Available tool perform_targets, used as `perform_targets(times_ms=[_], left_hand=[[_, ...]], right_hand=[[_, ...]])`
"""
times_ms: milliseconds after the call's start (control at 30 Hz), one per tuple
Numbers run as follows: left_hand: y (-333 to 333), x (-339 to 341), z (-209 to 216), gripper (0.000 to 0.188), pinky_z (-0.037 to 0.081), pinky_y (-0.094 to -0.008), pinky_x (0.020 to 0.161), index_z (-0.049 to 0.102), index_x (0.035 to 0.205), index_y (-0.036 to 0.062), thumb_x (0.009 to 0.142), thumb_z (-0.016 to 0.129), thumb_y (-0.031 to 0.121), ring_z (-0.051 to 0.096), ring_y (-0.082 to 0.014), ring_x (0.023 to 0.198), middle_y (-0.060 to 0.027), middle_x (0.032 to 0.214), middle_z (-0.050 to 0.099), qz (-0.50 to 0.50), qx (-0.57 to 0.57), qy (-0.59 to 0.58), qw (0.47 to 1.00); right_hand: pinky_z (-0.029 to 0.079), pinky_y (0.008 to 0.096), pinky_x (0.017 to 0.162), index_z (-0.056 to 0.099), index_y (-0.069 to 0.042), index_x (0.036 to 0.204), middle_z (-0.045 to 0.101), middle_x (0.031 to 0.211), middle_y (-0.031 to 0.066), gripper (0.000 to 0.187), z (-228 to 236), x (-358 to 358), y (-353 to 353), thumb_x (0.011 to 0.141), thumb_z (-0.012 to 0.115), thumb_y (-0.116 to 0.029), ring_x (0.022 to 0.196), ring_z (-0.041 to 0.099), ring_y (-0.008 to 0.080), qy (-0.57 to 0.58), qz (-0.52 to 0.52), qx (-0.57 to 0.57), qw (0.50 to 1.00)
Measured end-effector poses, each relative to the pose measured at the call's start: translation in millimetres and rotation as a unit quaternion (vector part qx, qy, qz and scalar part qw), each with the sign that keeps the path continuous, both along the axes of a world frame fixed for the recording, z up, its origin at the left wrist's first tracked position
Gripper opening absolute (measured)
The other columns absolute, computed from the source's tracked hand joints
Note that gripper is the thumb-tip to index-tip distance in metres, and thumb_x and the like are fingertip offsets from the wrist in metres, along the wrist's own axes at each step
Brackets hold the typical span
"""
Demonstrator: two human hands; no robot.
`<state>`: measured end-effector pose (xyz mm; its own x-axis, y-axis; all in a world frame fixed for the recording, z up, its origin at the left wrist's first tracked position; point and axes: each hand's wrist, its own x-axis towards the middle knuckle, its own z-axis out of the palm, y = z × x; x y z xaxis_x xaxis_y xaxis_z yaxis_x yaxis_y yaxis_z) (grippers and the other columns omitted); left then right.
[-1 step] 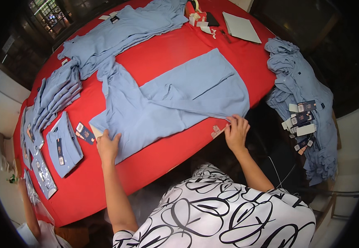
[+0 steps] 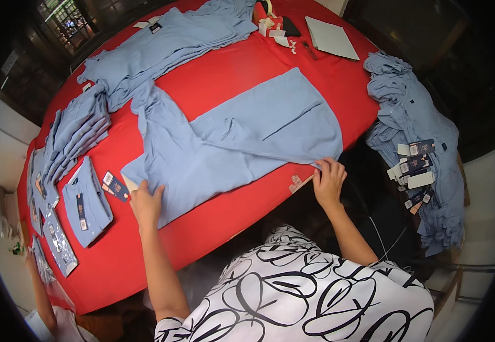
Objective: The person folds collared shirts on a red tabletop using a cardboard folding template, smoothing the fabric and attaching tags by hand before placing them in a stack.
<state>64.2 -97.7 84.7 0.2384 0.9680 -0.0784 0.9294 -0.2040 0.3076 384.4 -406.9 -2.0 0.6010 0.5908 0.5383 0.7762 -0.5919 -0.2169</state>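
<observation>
A light blue shirt (image 2: 224, 145) lies spread across the red table in front of me, one side folded diagonally over the rest. My left hand (image 2: 146, 204) is closed on its near left edge, thumb on top. Beside those fingers a strip of cream-coloured card (image 2: 129, 183) shows from under the cloth. At the near right corner of the shirt, my right hand (image 2: 329, 179) pinches the hem between thumb and fingers. A dark hang tag (image 2: 116, 187) rests on the table just left of my left hand.
Blue shirts lie stacked at the far side (image 2: 167, 48); folded ones (image 2: 76, 134) and a tagged folded shirt (image 2: 88, 202) sit left. More shirts (image 2: 415, 114) with tags hang in a heap at right. White sheets (image 2: 331, 37) lie far right. Another person's arm (image 2: 41, 290) shows lower left.
</observation>
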Motion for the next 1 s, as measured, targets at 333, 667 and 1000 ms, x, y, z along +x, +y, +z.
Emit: perform_targets(times_ms=[333,667,1000], left_hand=[[21.1,-5.9,-79.3,0.023,0.044,-0.0444,0.082,0.055,0.109,-0.0043,0.094,0.058,0.014,0.056,-0.0400,0.097,-0.0218,0.103,0.059,0.026,0.244,-0.145,0.958],[33.9,-7.1,-79.5,0.020,0.046,-0.0458,0.076,0.053,0.106,-0.0035,0.096,0.057,0.014,0.057,-0.0433,0.088,-0.0248,0.097,0.059,0.069,0.242,-0.124,0.960],[32.2,-3.2,-71.4,0.020,0.046,-0.0414,0.076,0.055,0.094,-0.0034,0.086,0.069,0.009,0.056,-0.0386,0.085,-0.0195,0.092,0.056,0.048,0.269,-0.128,0.954]], right_hand=[[0.045,0.0285,0.077,0.063,-0.003,0.099,0.064,0.087,0.0082,0.012,44.7,189.7,39.9,0.088,0.058,-0.004,0.083,0.060,0.0186,0.307,0.097,0.210,0.923],[0.049,0.0450,0.074,0.060,-0.006,0.104,0.064,0.106,0.0145,0.015,20.9,221.5,196.9,0.094,0.057,-0.017,0.094,0.061,0.0385,0.117,-0.018,0.023,0.993],[0.012,0.0589,0.115,0.039,-0.010,0.147,0.031,0.156,0.0103,0.060,5.1,190.7,164.4,0.095,0.056,-0.035,0.144,0.027,0.0309,0.010,0.146,-0.183,0.972]])
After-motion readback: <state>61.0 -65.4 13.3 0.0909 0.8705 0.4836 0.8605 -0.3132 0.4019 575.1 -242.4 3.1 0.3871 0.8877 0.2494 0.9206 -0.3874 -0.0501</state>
